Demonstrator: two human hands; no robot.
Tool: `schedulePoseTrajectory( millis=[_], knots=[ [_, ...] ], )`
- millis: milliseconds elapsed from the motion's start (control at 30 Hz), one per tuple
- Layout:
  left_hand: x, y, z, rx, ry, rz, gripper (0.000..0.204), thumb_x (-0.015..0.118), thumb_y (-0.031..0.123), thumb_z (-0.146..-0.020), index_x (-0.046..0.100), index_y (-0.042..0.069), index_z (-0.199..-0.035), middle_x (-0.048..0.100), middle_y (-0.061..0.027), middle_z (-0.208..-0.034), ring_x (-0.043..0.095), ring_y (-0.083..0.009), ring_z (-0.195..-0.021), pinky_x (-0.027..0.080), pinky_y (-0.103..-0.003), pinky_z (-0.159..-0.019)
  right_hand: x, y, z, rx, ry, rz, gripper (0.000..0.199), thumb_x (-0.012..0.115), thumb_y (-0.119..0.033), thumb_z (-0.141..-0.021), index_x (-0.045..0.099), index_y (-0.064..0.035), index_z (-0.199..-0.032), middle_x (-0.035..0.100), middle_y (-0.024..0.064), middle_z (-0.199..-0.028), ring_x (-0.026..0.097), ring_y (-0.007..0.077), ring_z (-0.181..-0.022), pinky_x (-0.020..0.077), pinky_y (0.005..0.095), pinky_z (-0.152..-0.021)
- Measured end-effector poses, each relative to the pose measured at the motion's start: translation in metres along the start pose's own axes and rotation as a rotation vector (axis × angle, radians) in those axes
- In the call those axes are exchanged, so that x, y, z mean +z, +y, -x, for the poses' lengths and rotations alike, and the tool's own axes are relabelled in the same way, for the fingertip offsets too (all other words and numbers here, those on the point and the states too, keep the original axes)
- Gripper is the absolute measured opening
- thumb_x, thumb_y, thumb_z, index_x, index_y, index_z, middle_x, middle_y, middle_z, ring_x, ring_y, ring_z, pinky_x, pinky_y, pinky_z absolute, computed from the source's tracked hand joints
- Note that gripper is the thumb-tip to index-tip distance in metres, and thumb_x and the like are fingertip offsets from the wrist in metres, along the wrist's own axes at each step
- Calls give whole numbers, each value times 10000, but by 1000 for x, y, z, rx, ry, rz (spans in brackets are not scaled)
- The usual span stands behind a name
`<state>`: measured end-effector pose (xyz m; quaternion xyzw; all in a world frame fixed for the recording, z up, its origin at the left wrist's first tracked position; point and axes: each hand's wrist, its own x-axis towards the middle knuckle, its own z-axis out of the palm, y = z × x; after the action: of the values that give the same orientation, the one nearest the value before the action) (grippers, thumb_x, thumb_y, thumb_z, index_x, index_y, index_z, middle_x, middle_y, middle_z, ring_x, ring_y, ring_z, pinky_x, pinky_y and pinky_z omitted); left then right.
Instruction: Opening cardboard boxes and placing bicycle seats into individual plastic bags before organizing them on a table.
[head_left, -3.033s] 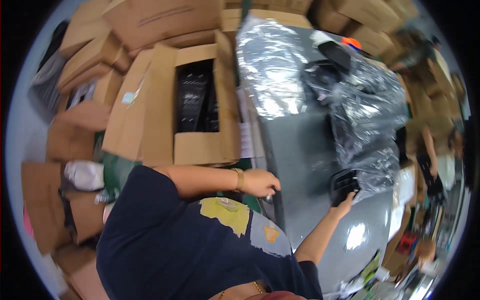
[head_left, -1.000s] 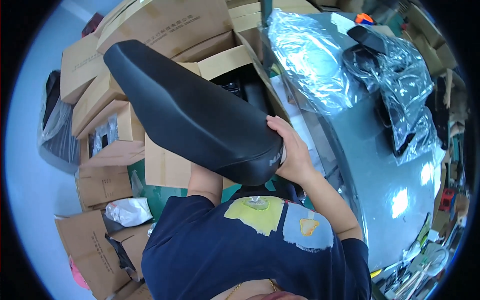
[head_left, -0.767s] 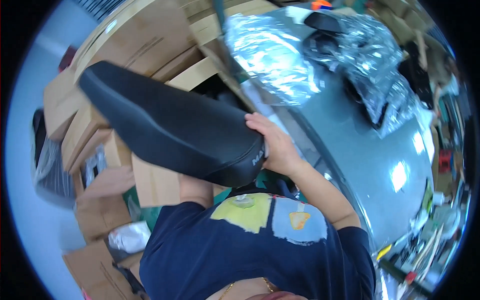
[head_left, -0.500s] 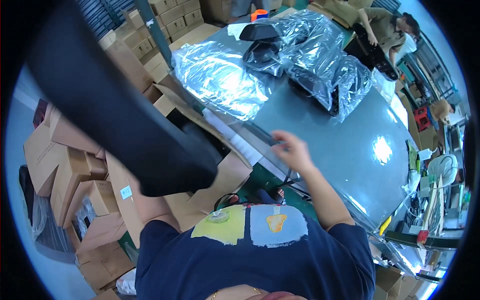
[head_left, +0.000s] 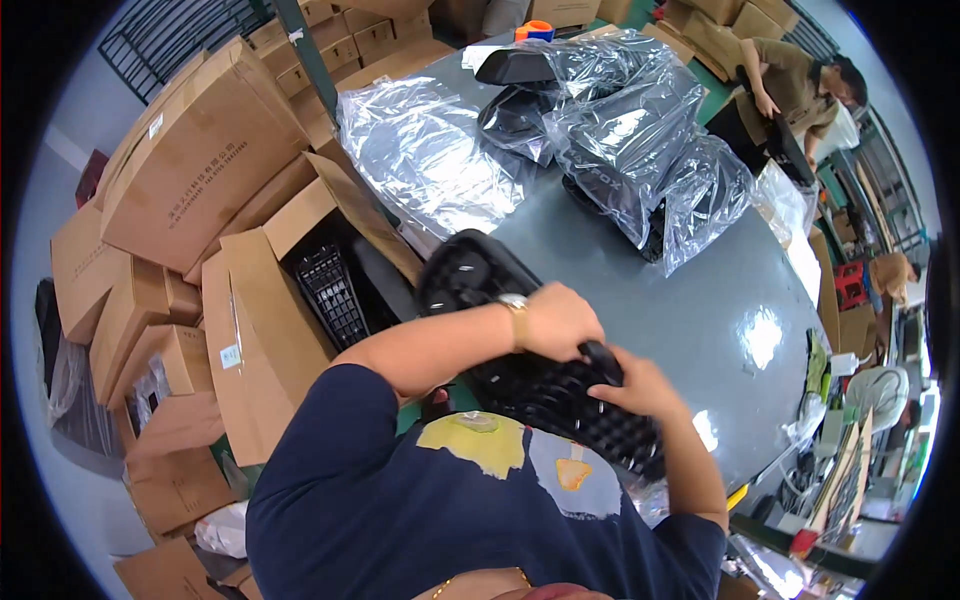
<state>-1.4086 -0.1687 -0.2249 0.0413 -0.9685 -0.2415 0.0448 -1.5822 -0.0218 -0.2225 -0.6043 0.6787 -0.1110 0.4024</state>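
Against the grey table, black ribbed underside of seat

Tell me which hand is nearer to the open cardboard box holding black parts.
Left. The left hand grips the black ribbed seat base on the side toward the open cardboard box; the right hand holds it farther away.

From up here I lose much of the black ribbed plastic seat base under my left hand and right hand, and its near end sinks behind my dark blue shirt. Its upper end is smeared by motion blur. My fingertips curl out of sight. The black parts inside the clear plastic bags are masked by glare. The open brown cardboard box shows only part of its black contents.
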Motion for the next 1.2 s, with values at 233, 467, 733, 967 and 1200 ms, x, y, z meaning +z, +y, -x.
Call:
schedulePoseTrajectory(
  millis=[233, 467, 733, 967, 1200],
  knots=[
    [4, -111, -44, -501, 668, 504, 253, 645, 278, -818, 636, 87, -984, 660, -114, -916, 634, -294, -850, 492, -382, -756, 16, 110, 25, 164, 217, -207, 446, 720, -239, -766, 605, -69, -1161, 662, 108, -788, 618, 132, -745, 493, 302, -708],
    [57, -257, 20, -1399, 696, -81, 292, 600, 275, -845, 593, 10, -968, 612, -215, -1025, 571, -407, -982, 467, -456, -832, -35, 168, 14, 258, 140, -636, 288, 685, -210, -813, 632, 19, -980, 643, 11, -817, 555, 91, -760, 470, 272, -685],
    [-20, -239, 84, -752, 1494, 1330, 133, 491, 151, -945, 564, 46, -905, 589, -40, -820, 585, -125, -726, 484, -251, -635, -40, 169, -41, 258, -35, -803, 289, 681, -205, -829, 631, 29, -991, 652, 36, -858, 585, 107, -767, 481, 259, -703],
    [-16, -144, 125, -946, 1243, 1341, 138, 617, 192, -897, 516, 101, -923, 469, 65, -703, 446, -25, -583, 375, -173, -529, -54, 131, -82, 260, -121, -618, 365, 694, -196, -811, 599, 25, -1086, 657, 80, -951, 603, 147, -837, 483, 288, -757],
    [21, -119, 86, -814, 1272, 1043, 147, 603, 117, -890, 508, 79, -995, 476, 50, -760, 448, -31, -661, 382, -176, -582, -37, -68, -178, -660, 461, 189, 708, 732, -141, -653, 455, -60, -1300, 484, 200, -1256, 449, 376, -1180, 381, 423, -981]
  ],
)
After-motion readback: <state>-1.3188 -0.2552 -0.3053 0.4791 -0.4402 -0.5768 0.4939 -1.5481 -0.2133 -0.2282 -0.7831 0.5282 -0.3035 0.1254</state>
